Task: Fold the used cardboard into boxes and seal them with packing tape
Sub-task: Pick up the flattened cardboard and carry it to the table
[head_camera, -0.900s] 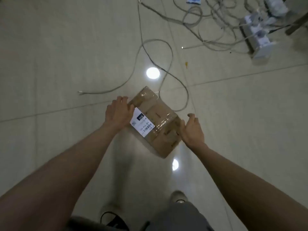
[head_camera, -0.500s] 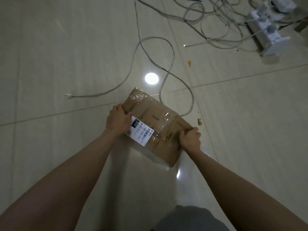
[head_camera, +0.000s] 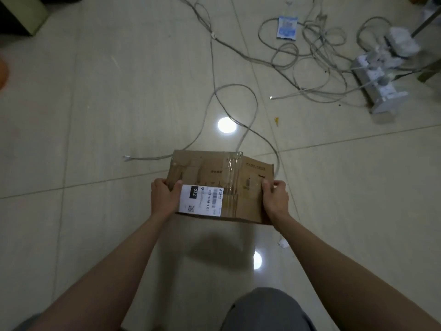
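One tiled floor (head_camera: 95,115), pale and glossy, filled the frame, with round lamp glare at centre. Item two: one used cardboard (head_camera: 214,173), flattened and brown, held just below the middle of the frame above the floor, its long edge running left to right; old clear tape crossed its centre and a white shipping label (head_camera: 201,200) covered the lower left part. Item three: loose grey cables (head_camera: 241,91), looping from upper centre to upper right, one end passing behind the cardboard. Item four: a white power strip (head_camera: 379,75) with plugs, upper right. Item five: the left hand (head_camera: 164,199), fingers curled round the cardboard's left edge, thumb on the face beside the label. Item six: the right hand (head_camera: 275,199), gripping the right edge likewise, thumb on top. Item seven: a small blue-and-white packet (head_camera: 287,27), top centre-right. Item eight: a white paper scrap (head_camera: 283,242), lower right of the cardboard. No packing tape roll was seen in view. Assessment: the piece appeared still collapsed, so the step in hand was likely opening it into a tube. To do this well, the two hands should press the opposite edges toward each other along the existing creases, squaring the corners before any flap is folded, and avoid tearing where the old tape stiffens the seam.
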A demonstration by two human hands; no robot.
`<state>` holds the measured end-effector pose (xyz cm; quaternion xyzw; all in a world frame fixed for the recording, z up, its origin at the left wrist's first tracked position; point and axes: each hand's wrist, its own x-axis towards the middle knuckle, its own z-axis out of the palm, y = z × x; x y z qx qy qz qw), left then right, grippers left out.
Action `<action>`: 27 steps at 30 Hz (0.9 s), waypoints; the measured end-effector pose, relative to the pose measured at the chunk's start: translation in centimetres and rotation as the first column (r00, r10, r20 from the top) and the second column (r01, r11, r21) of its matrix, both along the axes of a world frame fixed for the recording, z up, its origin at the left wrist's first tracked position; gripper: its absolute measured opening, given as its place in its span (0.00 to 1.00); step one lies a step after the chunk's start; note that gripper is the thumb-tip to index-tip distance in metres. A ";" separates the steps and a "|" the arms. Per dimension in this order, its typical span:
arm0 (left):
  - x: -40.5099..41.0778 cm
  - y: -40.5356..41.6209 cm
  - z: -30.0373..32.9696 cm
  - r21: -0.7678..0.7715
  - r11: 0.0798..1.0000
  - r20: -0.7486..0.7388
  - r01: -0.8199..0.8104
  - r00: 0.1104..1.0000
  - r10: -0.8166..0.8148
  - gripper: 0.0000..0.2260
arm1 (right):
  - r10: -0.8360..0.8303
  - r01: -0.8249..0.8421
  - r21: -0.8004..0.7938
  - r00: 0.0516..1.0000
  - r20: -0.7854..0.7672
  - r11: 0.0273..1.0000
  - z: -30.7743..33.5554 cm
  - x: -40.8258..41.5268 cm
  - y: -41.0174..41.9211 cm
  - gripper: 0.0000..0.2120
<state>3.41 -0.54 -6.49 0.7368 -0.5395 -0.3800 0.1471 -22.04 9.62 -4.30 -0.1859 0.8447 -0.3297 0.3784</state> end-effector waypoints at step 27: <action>-2.0 -3.0 85.5 -0.304 0.951 -0.096 -0.058 0.995 0.030 0.17 | 0.114 -0.151 -0.291 0.984 -0.137 0.945 84.7 -4.9 -5.4 0.26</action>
